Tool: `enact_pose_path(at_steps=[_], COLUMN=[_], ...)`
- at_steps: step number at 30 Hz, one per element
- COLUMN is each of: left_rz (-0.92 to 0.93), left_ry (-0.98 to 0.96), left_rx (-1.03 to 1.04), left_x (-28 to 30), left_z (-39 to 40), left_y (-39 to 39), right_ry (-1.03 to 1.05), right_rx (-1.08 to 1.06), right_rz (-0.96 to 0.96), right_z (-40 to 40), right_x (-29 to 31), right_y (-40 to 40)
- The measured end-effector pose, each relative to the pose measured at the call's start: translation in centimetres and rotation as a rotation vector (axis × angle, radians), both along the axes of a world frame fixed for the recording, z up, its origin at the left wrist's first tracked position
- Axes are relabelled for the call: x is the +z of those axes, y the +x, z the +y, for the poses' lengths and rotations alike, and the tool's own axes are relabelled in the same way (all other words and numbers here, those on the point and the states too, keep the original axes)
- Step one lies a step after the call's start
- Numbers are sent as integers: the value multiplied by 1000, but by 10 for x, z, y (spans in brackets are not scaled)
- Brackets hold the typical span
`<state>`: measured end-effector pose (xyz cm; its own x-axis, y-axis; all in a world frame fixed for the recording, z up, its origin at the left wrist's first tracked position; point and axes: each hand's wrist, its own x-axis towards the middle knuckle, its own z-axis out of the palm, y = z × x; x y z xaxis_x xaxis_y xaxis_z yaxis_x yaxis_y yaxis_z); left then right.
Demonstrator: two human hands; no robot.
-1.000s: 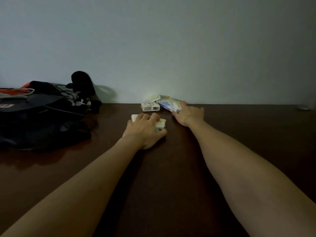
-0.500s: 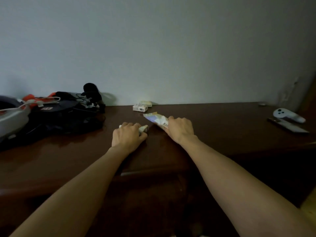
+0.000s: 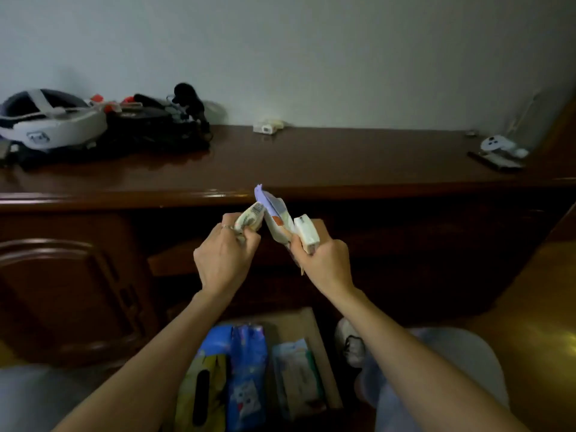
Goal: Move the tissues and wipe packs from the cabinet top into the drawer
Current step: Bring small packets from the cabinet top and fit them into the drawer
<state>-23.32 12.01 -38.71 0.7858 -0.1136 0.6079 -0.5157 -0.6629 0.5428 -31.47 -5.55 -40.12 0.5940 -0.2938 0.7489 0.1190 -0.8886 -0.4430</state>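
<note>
My left hand (image 3: 225,257) grips a small pale tissue pack (image 3: 250,217) with a barcode. My right hand (image 3: 324,262) holds a flat purple-topped wipe pack (image 3: 273,216) and a small white tissue pack (image 3: 307,232) together. Both hands hover in front of the dark wooden cabinet's front edge (image 3: 187,194), above the open drawer (image 3: 307,325). The drawer holds a blue and yellow tissue pack (image 3: 208,378), a blue pack (image 3: 248,375) and a pale wipe pack (image 3: 297,375). Two small packs (image 3: 268,126) remain on the cabinet top by the wall.
A white headset (image 3: 50,120) and a dark bag with cables (image 3: 156,126) fill the left of the cabinet top. A white controller (image 3: 498,144) and a dark flat remote (image 3: 495,160) lie at the right end. My knees show at the bottom corners.
Both hands lifted their packs off the cabinet top and drew back over the open drawer. The view pulled back and tilted down, so the drawer now shows.
</note>
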Motion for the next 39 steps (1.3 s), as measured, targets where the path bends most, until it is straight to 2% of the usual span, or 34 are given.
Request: enact_pose_path(at_steps=[4,7,9,13,17,19,22,24,25,26,29,30,32,35,37,39], left_rz=[84,203,344,544,717,712,609,524,524,602,1280,1458,1630,1686,1651,1553], left_ry=[42,167,231,323,316,383,583,592,503,329,-414,-567,-679,-801,-829,-801], left_rx=[-4,-19,-11,15,-112,-132,-119,-77,-73,-92,-210,-226,-274,-385,-186,26], left_x=[-85,-148,-188,-258,-308,-322,-327,-319,-310,-298,-264,-258,-254,-264,-268,-269], left_z=[44,67,78,93,107,111,114,108,101,91,51,43,40,49,50,52], left_y=[-19,-20,-17,-16,-18,-20,-21,-21,-21,-22,-27,-28,-28,-30,-28,-23], right_ry=[-110,-179,-147,62,129,206,296,349,377,405,476,496,612,970,1004,897], right_rx=[-5,-34,-55,-145,-158,-192,-225,-208,-197,-173,28,119,290,434,342,124], right_rz=[185,371,523,672,768,786,845,890,895,887,845,824,820,946,914,858], right_z=[7,8,9,15,21,28,39,46,50,54,66,70,76,79,69,50], right_x=[-76,-130,-166,-225,-255,-263,-275,-279,-277,-274,-262,-258,-250,-241,-248,-254], right_y=[-21,-22,-21,-27,-20,-14,-12,-13,-14,-15,-20,-21,-25,-29,-29,-24])
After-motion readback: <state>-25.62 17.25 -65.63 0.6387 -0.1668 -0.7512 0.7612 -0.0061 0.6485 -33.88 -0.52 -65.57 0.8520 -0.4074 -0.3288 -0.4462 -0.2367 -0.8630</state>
